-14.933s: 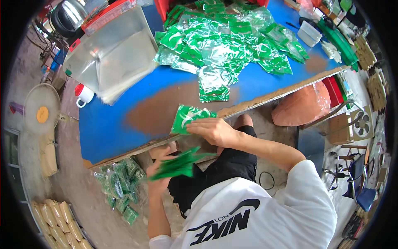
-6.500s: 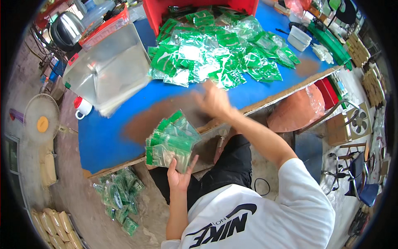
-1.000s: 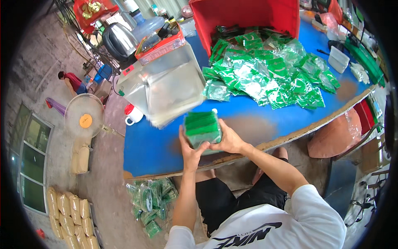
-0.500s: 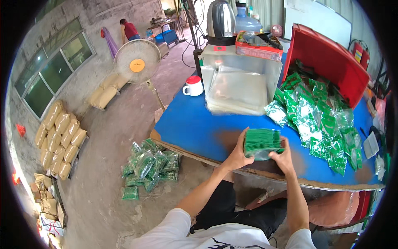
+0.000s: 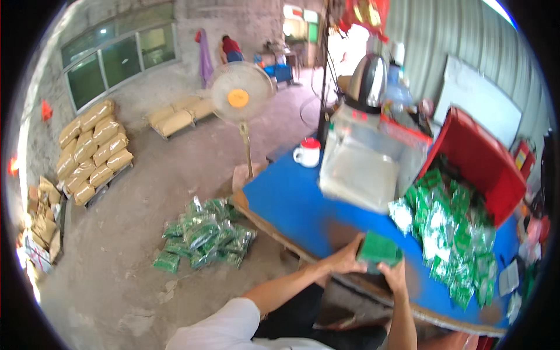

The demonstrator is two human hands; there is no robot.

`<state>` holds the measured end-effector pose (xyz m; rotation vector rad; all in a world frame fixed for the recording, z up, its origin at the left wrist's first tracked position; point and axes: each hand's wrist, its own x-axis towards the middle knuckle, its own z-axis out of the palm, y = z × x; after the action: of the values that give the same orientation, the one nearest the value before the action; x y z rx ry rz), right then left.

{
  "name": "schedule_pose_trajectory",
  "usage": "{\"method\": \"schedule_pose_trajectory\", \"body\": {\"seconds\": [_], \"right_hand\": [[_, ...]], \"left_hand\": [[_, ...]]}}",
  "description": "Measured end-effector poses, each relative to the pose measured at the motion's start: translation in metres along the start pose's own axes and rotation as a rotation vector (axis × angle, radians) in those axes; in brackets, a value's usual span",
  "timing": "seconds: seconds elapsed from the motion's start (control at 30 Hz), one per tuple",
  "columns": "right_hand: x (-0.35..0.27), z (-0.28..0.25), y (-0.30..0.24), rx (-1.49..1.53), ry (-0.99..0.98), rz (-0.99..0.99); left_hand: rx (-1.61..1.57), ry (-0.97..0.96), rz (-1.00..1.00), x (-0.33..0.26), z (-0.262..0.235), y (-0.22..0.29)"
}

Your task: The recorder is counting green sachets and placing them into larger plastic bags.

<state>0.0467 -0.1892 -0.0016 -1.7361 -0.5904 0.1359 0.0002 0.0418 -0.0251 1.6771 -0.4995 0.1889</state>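
Observation:
Between my two hands I hold a thick stack of green packets (image 5: 380,248) above the front edge of the blue table (image 5: 286,192). My left hand (image 5: 348,256) grips the stack's left side. On the near right side, my right hand (image 5: 394,274) closes round it, thumb toward me. The stack is blurred, so single packets do not show. To the right, a spread heap of shiny green packets (image 5: 449,233) spills from a tipped red bin (image 5: 481,166). Down on the floor at the left lies a pile of bagged green packets (image 5: 204,233).
Behind my hands stand a clear box of plastic bags (image 5: 364,175), a metal kettle (image 5: 367,84) and a white mug with a red lid (image 5: 308,153). A standing fan (image 5: 240,98) is beyond the table's left corner. Brown sacks (image 5: 96,151) are stacked by the wall, where a person (image 5: 231,49) bends.
The view has swung to the left and tilted, so the table sits lower and further right. Both hands still hold the green stack, which appears tipped differently.

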Motion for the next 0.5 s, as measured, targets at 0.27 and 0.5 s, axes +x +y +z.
{"method": "schedule_pose_trajectory", "body": {"seconds": [0.27, 0.5], "right_hand": [[-0.008, 0.006, -0.106, -1.013, 0.022, -0.596], [-0.025, -0.029, -0.064, -0.429, -0.304, 0.085]], "left_hand": [[-0.121, 0.008, 0.009, -0.003, 0.02, -0.017], [0.202, -0.214, 0.02, -0.003, 0.022, 0.055]]}}
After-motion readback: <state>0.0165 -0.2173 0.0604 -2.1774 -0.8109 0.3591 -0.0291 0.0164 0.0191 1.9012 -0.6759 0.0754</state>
